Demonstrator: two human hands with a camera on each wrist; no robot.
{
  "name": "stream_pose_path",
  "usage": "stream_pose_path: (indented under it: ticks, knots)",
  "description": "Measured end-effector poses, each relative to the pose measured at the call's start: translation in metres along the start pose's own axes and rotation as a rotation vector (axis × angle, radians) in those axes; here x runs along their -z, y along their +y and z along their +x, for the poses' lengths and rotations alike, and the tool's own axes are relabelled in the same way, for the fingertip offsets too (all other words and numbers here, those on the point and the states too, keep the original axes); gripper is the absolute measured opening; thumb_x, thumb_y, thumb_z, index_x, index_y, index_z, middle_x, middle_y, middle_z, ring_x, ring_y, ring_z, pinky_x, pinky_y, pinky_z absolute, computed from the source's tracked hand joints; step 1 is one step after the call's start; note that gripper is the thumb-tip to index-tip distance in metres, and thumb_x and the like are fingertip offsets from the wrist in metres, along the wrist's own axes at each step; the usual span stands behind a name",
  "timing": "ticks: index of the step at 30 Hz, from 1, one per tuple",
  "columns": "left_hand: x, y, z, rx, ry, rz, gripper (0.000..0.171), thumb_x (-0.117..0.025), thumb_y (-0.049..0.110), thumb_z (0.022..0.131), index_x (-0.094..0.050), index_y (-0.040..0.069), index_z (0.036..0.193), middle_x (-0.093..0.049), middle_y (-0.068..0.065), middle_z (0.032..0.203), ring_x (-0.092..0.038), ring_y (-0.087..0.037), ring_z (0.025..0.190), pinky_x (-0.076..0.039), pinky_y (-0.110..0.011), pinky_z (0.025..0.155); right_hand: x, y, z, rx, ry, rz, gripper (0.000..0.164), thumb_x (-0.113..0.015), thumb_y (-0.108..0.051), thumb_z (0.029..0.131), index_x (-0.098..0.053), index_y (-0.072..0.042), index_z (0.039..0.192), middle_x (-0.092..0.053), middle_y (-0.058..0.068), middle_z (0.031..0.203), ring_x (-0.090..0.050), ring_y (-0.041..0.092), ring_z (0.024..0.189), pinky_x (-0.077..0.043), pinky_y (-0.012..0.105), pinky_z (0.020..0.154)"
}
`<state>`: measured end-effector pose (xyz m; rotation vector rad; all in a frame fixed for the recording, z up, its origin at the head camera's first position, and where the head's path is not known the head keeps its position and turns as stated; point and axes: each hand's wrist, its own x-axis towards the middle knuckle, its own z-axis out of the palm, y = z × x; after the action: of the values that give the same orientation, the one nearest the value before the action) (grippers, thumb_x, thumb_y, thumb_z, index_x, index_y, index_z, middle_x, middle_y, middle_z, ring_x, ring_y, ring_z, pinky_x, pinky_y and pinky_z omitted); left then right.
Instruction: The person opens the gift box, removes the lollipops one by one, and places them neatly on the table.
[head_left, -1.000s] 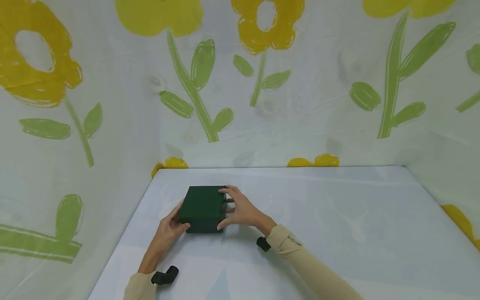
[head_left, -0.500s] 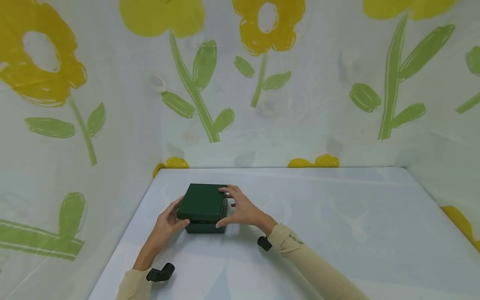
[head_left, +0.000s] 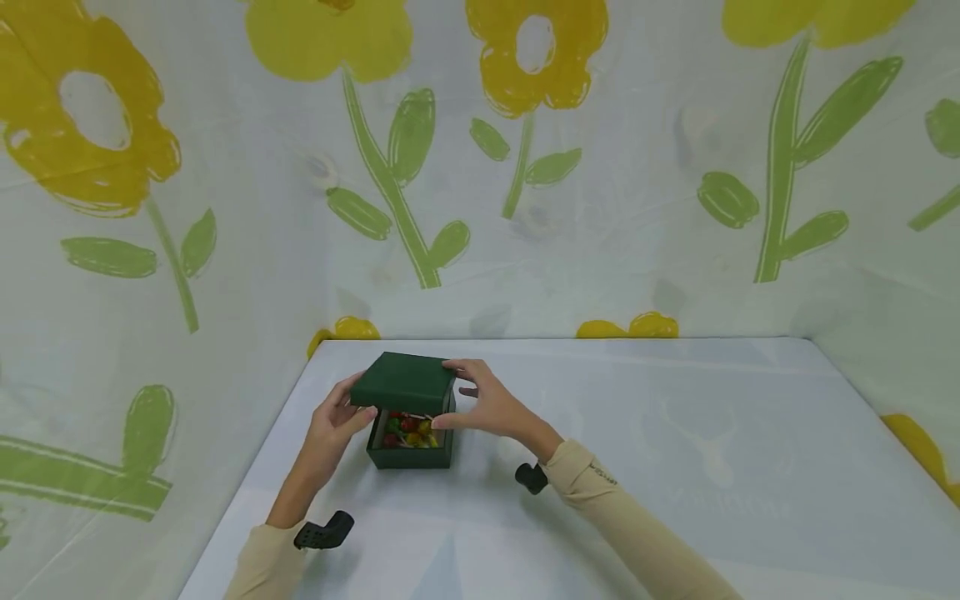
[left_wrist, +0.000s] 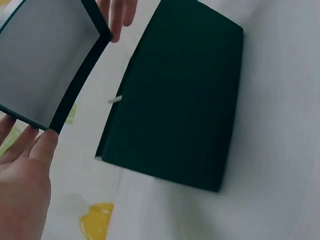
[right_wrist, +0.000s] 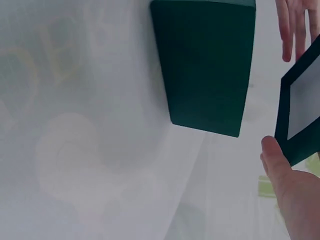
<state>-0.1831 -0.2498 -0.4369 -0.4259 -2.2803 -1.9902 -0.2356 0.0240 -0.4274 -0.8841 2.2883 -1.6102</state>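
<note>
One dark green lid point(head_left: 405, 383), raised off its box and held between my left hand point(head_left: 330, 429) and right hand point(head_left: 491, 408). The matching box point(head_left: 408, 459) sits on the table point(head_left: 675, 458), much nearer the left edge than the right, toward the far left corner.

Left hand: pinching the lid, thumb at its near left corner, fingers along the left side. Right hand: thumb and fingers spread apart to span the lid's right side, thumb by the near corner, fingertips at the far one.

Lid: slopes slightly down to the right in the head view. Both wrist views show its pale inside and a gap between it and the box.

Contents: small red, yellow and green pieces point(head_left: 408, 425), visible in the near part of the box; the lid hides the rest. One short white stick point(left_wrist: 115, 99) pokes past the rim in the left wrist view. Probably wrapped sweets on sticks; too small to be sure.

Step, as I judge it: taking off the lid, with the rim cleared but the lid over the far half of the box. Next move calls for both hands to rise together and carry it aside, level enough not to catch the stick.
</note>
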Motion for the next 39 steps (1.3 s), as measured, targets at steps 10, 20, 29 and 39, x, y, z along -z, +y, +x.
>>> stream_pose_path:
  ticks: [10, 20, 29, 39]
  knots:
    - [-0.020, 0.019, 0.015, 0.056, 0.114, 0.055, 0.047, -0.058, 0.019, 0.095, -0.038, 0.009, 0.135, -0.041, -0.007, 0.137, -0.038, -0.032, 0.132, -0.029, -0.054, 0.107, 0.015, -0.005, 0.000, -0.009, 0.011, 0.085, 0.070, -0.068, -0.037, 0.086, -0.035, -0.013, 0.144, -0.025, 0.008, 0.148, -0.043, 0.029, 0.125, -0.043, 0.039, 0.099]
    - [-0.033, 0.031, 0.031, 0.076, 0.096, 0.043, 0.046, -0.051, 0.030, 0.097, -0.032, 0.011, 0.134, -0.037, -0.008, 0.140, -0.038, -0.029, 0.131, -0.029, -0.053, 0.107, 0.027, -0.009, -0.005, -0.037, 0.053, 0.056, 0.056, -0.060, -0.035, 0.092, -0.040, -0.020, 0.142, -0.037, 0.001, 0.142, -0.049, 0.021, 0.118, -0.048, 0.039, 0.091]
    - [-0.057, 0.037, 0.048, 0.186, 0.133, -0.008, 0.056, -0.052, 0.046, 0.094, -0.034, 0.012, 0.135, -0.040, -0.011, 0.139, -0.043, -0.030, 0.124, -0.039, -0.054, 0.099, 0.032, -0.009, 0.000, 0.019, 0.150, 0.093, 0.043, -0.053, -0.019, 0.098, -0.046, -0.002, 0.137, -0.052, 0.016, 0.126, -0.064, 0.033, 0.089, -0.052, 0.044, 0.084]
    - [-0.069, 0.038, 0.057, 0.120, 0.212, -0.029, 0.046, -0.056, 0.014, 0.096, -0.037, 0.010, 0.138, -0.045, -0.013, 0.135, -0.049, -0.027, 0.121, -0.045, -0.031, 0.096, 0.041, -0.003, -0.002, -0.089, 0.254, 0.267, 0.051, -0.052, -0.028, 0.098, -0.044, 0.003, 0.137, -0.050, 0.020, 0.128, -0.067, 0.037, 0.088, -0.052, 0.035, 0.086]
